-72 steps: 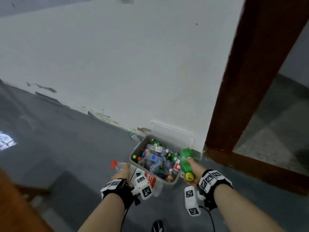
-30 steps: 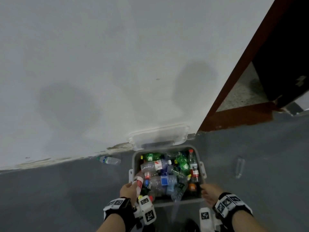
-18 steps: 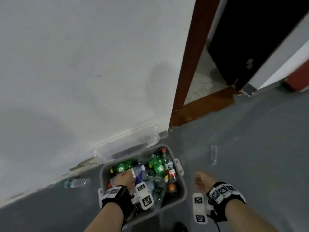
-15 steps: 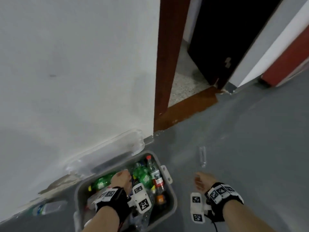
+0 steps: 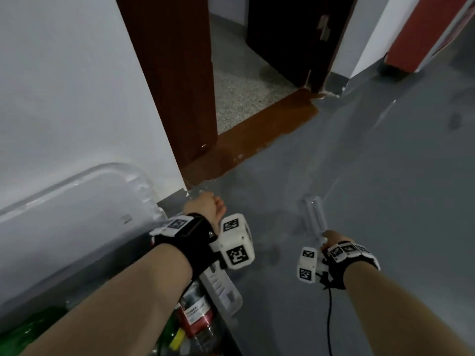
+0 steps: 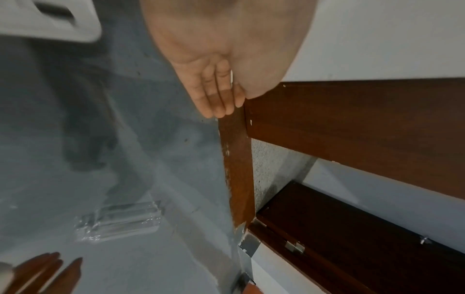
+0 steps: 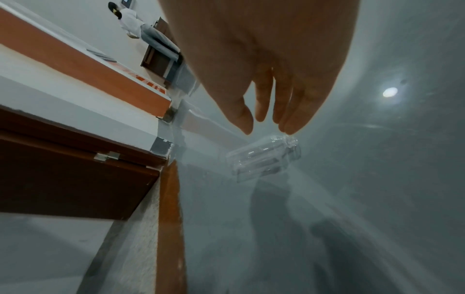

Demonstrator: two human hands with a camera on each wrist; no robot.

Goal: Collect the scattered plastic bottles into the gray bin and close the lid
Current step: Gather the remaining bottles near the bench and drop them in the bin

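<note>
A clear plastic bottle (image 5: 314, 217) lies on the gray floor, right of the bin. My right hand (image 5: 331, 238) reaches down to its near end. In the right wrist view the right hand (image 7: 268, 127) has straight fingers, with the fingertips (image 7: 286, 129) at the clear bottle (image 7: 266, 159); nothing is gripped. My left hand (image 5: 208, 206) hovers flat and empty past the bin's right end. The gray bin (image 5: 226, 327) at lower left holds several bottles, among them a red-labelled one (image 5: 195, 314). Its clear lid (image 5: 77, 199) leans open against the white wall. The left wrist view shows the left hand (image 6: 219, 105) and the clear bottle (image 6: 120, 220).
A brown door frame (image 5: 174, 86) stands just beyond the bin, with a threshold (image 5: 270, 124) and a speckled floor behind it. A dark door (image 5: 290, 34) stands open. Gray floor stretches to the right. A seated person (image 7: 135, 21) is far off.
The view has swung right, away from the bin. My left hand has come out of the bin empty. My right hand has reached forward and down to the clear bottle.
</note>
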